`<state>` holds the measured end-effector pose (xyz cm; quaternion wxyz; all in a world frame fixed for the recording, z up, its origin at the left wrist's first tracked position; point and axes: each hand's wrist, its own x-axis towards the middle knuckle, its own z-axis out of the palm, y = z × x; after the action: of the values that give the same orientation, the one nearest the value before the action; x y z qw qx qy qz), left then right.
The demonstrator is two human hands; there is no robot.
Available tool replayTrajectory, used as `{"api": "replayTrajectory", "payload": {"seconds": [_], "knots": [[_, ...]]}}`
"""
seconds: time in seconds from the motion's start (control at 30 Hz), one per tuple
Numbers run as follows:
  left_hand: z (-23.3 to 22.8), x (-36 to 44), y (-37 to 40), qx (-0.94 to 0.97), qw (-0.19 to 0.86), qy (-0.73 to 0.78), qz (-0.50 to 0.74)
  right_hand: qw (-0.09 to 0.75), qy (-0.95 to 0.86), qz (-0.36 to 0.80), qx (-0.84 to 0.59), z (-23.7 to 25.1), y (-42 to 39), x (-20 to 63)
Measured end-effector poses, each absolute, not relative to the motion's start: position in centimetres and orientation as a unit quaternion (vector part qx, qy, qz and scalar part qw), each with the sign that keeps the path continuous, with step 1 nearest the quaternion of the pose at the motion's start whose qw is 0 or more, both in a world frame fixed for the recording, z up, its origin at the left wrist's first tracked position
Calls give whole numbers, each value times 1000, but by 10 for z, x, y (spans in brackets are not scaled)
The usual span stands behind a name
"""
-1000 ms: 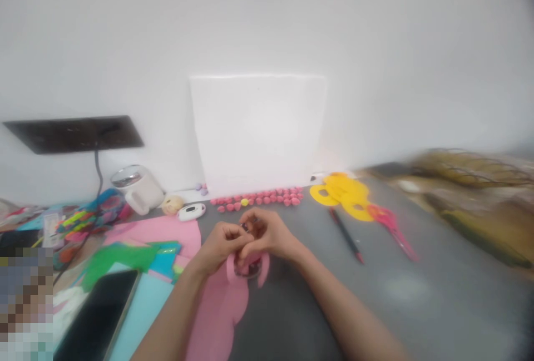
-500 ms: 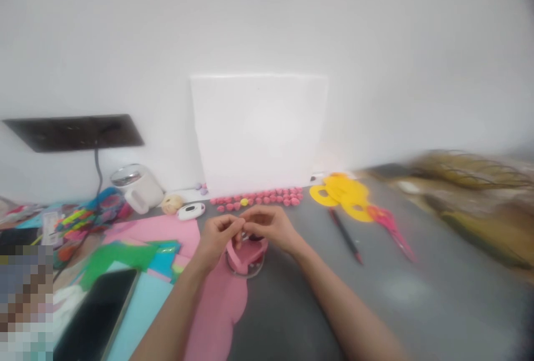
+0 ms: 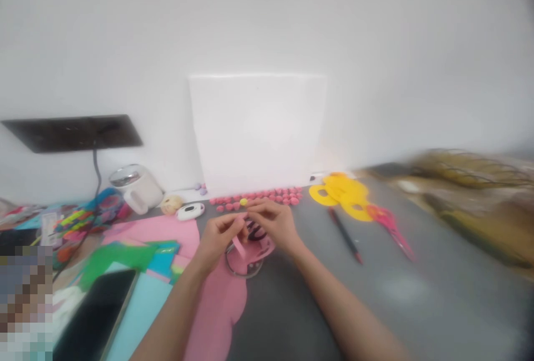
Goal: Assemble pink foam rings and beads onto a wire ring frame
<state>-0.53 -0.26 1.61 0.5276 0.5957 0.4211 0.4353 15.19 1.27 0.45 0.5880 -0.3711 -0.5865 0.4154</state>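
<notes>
My left hand (image 3: pixel 219 238) and my right hand (image 3: pixel 275 226) meet fingertip to fingertip over the grey table. Both are closed in a pinch on a curling pink paper strip (image 3: pixel 239 247), which loops down below the fingers. Dark marks or a dark thing show inside the loop; I cannot tell what they are. Under the strip lies a round, clear-rimmed thing (image 3: pixel 245 276), partly covered, on the edge of a scallop-edged pink paper sheet (image 3: pixel 217 311). Just beyond my fingers are rows of small pink rolled pieces (image 3: pixel 287 197), with one yellow ball (image 3: pixel 243 202) among them.
A white board (image 3: pixel 258 133) leans on the wall. Yellow paper rings (image 3: pixel 344 191), a dark pencil (image 3: pixel 346 236) and pink scissors (image 3: pixel 390 226) lie right. Left are a black phone (image 3: pixel 98 316), coloured sheets (image 3: pixel 125 261), a white glue-gun-like device (image 3: pixel 191 211) and a white mug-shaped thing (image 3: pixel 137 188).
The pink strip has shifted and turned between my fingers, and its loop now spreads further right. My right hand has tilted slightly and the dark marks show more. Other things stay put.
</notes>
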Motion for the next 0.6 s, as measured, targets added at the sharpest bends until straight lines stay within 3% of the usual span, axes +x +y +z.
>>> {"api": "replayTrajectory", "payload": {"seconds": [0.6], "knots": [[15, -7, -1, 536, 553, 430, 471, 573, -502, 528, -376, -1, 18, 158]]}}
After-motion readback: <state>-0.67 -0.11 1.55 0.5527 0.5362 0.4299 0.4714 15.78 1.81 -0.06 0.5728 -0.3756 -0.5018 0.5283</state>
